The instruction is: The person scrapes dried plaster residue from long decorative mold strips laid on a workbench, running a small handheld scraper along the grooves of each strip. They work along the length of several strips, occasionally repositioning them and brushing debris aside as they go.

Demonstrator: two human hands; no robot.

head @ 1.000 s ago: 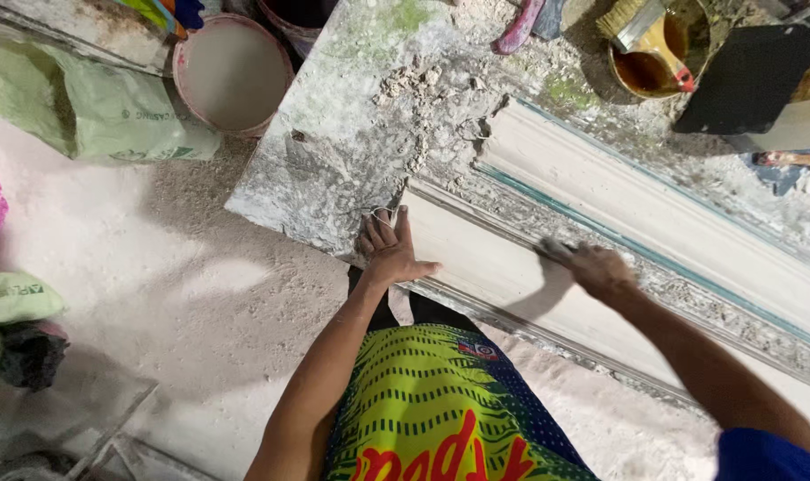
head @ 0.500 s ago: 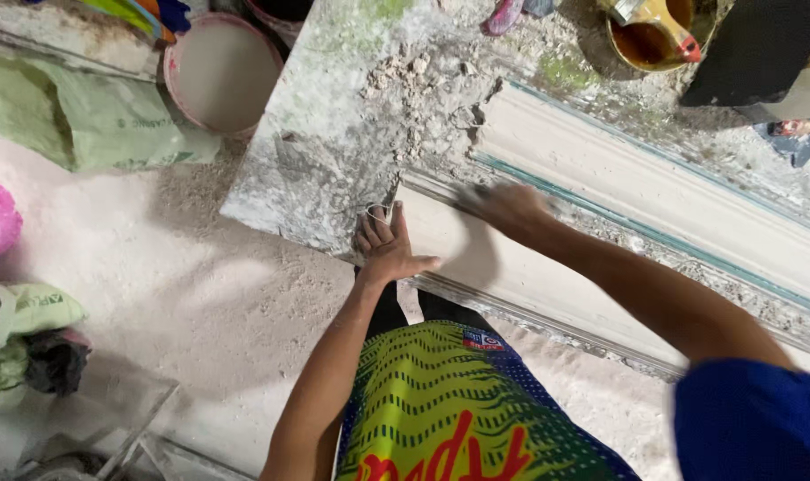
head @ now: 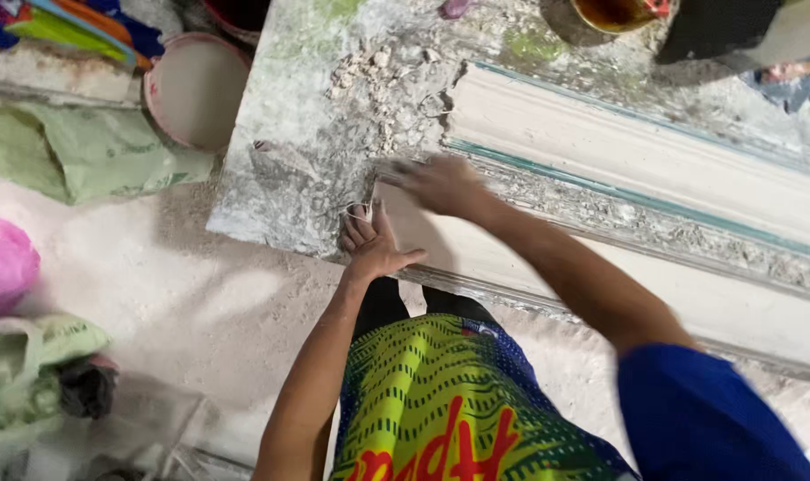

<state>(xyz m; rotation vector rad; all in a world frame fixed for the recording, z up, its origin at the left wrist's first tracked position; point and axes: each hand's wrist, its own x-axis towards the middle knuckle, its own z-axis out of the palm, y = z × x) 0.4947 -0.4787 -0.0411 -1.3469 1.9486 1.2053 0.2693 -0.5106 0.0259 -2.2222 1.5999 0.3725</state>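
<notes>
Plaster moulding strip (head: 547,258) lies along the near edge of the workbench (head: 280,134), its end at the bench's left part. Right hand (head: 436,183) has swept leftward along the strip since a second ago, from mid-length to that end; it is motion-blurred and looks flat, cannot tell if it grips anything. Left hand (head: 374,245) stays flat, fingers spread, pressing the strip's end corner, holding nothing. Reads as a smoothing pass reaching the end. Round basin (head: 195,89) sits just left of the bench, green sack (head: 93,160) beside it.
</notes>
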